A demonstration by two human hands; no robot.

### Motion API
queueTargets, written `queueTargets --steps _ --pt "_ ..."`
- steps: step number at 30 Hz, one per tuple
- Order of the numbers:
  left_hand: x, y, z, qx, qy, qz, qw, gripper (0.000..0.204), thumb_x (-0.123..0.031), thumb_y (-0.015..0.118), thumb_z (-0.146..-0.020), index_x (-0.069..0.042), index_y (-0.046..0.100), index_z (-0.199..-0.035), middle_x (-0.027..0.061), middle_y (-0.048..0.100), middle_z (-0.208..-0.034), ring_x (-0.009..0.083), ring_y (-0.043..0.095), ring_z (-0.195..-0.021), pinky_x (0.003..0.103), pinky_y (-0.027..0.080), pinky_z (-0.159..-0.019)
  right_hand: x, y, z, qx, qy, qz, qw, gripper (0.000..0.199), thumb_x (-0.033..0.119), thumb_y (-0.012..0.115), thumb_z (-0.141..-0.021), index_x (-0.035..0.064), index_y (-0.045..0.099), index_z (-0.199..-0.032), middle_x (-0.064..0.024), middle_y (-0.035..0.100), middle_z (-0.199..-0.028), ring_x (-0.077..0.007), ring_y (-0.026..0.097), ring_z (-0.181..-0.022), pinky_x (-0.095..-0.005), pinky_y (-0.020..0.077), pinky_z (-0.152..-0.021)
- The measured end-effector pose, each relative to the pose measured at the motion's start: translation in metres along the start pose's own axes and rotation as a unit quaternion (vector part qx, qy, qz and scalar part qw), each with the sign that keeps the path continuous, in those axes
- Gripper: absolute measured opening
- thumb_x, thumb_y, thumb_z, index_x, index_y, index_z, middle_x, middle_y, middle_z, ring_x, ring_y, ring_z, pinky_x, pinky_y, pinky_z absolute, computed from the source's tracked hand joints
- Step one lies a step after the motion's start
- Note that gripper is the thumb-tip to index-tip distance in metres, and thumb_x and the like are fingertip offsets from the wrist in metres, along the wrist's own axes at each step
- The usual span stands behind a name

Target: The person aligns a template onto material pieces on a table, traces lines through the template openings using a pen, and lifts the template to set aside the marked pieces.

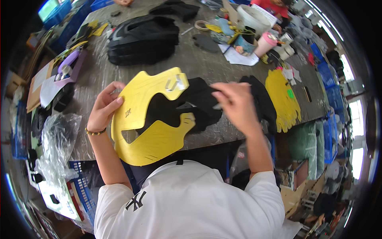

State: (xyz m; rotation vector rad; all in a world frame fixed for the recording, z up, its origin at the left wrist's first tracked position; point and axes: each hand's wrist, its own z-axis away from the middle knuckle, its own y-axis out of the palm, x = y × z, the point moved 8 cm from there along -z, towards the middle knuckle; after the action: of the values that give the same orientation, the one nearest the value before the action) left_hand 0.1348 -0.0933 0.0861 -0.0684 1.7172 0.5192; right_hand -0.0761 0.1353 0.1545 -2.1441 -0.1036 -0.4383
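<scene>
A curved yellow sheet template [133, 97], with a cutout and a slot, is gripped at its left edge by my left hand [106, 105], thumb on top. It is tilted above the near edge of the table and partly covers black fabric pieces [201, 93]. My right hand [236, 105] hovers over the right end of these pieces, slightly blurred, with its fingers curled. A small pale tip shows below them; what it belongs to is hidden. More black fabric [260, 99] lies to the right of that hand, beside a stack of yellow pieces [280, 99].
Stacked black pieces [143, 40] lie farther back on the table [191, 61]. Back right stand a white bucket [252, 20], a pink tumbler [266, 44] and a tape roll [201, 26]. A purple box [71, 69] sits at left, near clear plastic bags [59, 139]. Another person [274, 8] is at the far right.
</scene>
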Motion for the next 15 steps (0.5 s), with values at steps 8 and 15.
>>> queueTargets --steps 8,15 --pt "0.078 0.030 -0.114 0.018 -0.126 -0.230 0.965 0.027 -0.013 0.062 -0.092 -0.007 0.055 -0.117 0.0004 0.067 -0.083 0.0039 0.059 -0.070 0.017 0.044 -0.064 -0.270 -0.158 0.137 -0.094 0.379 -0.099 0.915 0.034 0.019 0.063 -0.093 -0.0065 0.061 -0.115 -0.0092 0.067 -0.103 -0.0128 0.061 -0.094 -0.0272 0.0465 -0.085" --pt "0.103 -0.001 -0.113 -0.070 -0.003 -0.610 0.789 0.032 -0.020 0.069 -0.080 -0.012 0.059 -0.110 0.0057 0.064 -0.092 0.0211 0.061 -0.087 0.036 0.046 -0.077 -0.376 -0.075 0.214 -0.061 0.430 -0.078 0.898 0.032 0.017 0.062 -0.093 -0.0062 0.060 -0.114 -0.0103 0.067 -0.099 -0.0153 0.063 -0.092 -0.0279 0.0471 -0.084"
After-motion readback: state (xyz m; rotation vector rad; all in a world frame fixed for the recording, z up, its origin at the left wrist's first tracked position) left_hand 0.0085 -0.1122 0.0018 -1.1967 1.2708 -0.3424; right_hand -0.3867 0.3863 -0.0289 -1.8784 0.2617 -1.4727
